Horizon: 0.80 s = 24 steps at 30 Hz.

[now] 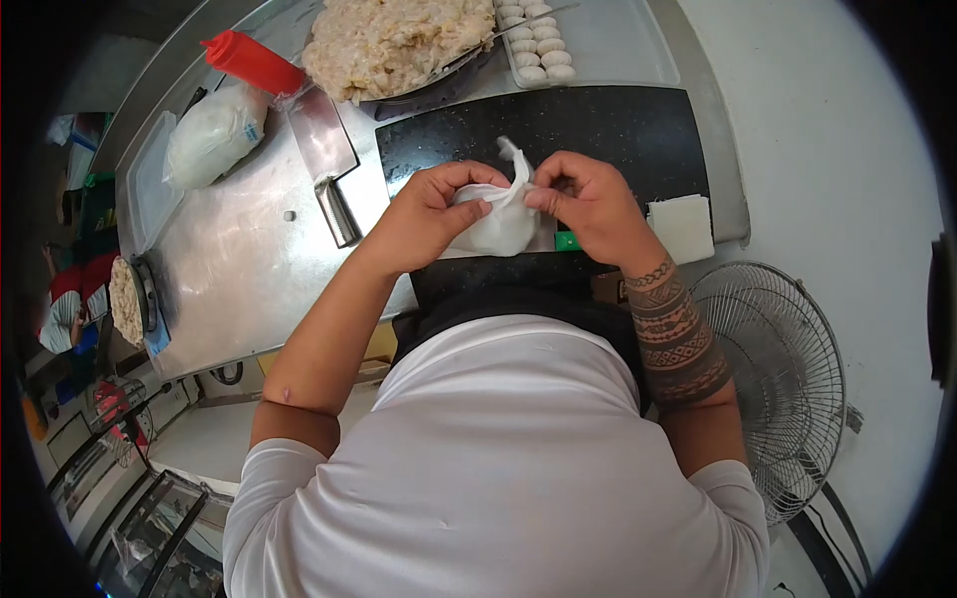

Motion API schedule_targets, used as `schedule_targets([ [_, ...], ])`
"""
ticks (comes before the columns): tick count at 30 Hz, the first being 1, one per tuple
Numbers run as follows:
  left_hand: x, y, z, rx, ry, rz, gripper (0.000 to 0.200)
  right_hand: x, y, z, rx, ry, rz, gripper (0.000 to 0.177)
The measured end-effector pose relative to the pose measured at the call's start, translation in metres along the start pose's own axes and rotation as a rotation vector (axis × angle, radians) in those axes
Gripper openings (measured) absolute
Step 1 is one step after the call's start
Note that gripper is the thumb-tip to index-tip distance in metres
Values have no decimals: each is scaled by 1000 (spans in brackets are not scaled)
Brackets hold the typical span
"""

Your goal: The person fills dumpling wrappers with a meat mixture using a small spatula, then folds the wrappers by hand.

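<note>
Between my two hands, above the front edge of the black board (618, 125), is a small white bag (501, 231), seemingly thin plastic, with a twisted end sticking up. My left hand (424, 214) pinches its left side between thumb and fingers. At the twisted neck, the thumb and fingers of my right hand (590, 204) grip the bag. What is inside the bag cannot be seen. A green object (567, 240) shows partly below my right hand. A stack of white square sheets (682, 228) lies to the right.
A heaped bowl of pale filling (394, 40) and a tray of round white pieces (541, 50) stand behind the board. Leftward are a cleaver (324, 140), a red squeeze bottle (249, 60) and a filled plastic bag (217, 137). A fan (768, 369) stands at right.
</note>
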State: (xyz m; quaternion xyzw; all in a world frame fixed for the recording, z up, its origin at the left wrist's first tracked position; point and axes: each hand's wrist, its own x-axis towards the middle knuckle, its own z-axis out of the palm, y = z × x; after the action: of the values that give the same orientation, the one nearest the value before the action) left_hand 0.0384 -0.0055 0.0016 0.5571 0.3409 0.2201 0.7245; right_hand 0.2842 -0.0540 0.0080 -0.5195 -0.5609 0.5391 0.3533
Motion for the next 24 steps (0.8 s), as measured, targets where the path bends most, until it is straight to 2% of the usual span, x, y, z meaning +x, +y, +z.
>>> schedule_targets([
  [2, 0, 1, -1, -185, -14, -96, 28, -2, 13, -7, 66, 164, -26, 16],
  [3, 1, -2, -3, -186, -13, -95, 28, 0, 21, -16, 37, 240, -85, 10],
  [5, 4, -14, -9, -475, 11, -119, 32, 1, 30, -38, 115, 436, -167, 18],
  [6, 7, -24, -16, -477, 13, -116, 32, -2, 30, -56, 258, 455, -85, 27],
  [8, 9, -45, -38, -317, 70, -200, 37, -9, 24, -83, 283, 509, -80, 29],
  [9, 7, -42, -43, -21, 121, -246, 46, -10, 17, -93, 360, 564, -93, 28],
  [10, 1, -45, -40, 442, 277, -83, 50, -8, 13, -97, 437, 616, -107, 27],
  [12, 3, -60, -32, 214, 411, -1, 49, 3, 5, -80, 318, 607, -76, 27],
  [13, 6, -66, -24, -123, 384, 5, 51, 10, 0, -64, 200, 613, -43, 26],
  [14, 9, -68, -14, -460, 347, 16, 55, 22, -1, -33, 223, 473, -124, 26],
  [15, 12, -61, -2, -840, 211, -65, 60, 32, -6, 1, 198, 307, -98, 22],
  [16, 16, -72, -2, -1218, -44, -7, 57, 39, -9, 26, -91, 136, -60, 8],
  [17, 17, -57, 4, -1268, 45, -59, 54, 45, -27, 46, -164, 26, -6, 16],
  [18, 15, -39, 8, -1315, 131, -110, 51, 54, -30, 47, -163, 21, -13, 16],
  [19, 14, -34, 4, -1313, 135, -99, 51, 70, -31, 45, -360, 127, -195, 21],
  [21, 8, -29, -7, -955, 299, -115, 39, 107, -35, 29, -687, 288, -493, 25],
  [22, 6, -32, -14, -955, 302, -112, 39, 129, -32, 14, -858, 359, -573, 20],
  [24, 2, -41, -28, 184, 379, 130, 29, 170, -16, -26, -1236, 331, -596, 10],
])
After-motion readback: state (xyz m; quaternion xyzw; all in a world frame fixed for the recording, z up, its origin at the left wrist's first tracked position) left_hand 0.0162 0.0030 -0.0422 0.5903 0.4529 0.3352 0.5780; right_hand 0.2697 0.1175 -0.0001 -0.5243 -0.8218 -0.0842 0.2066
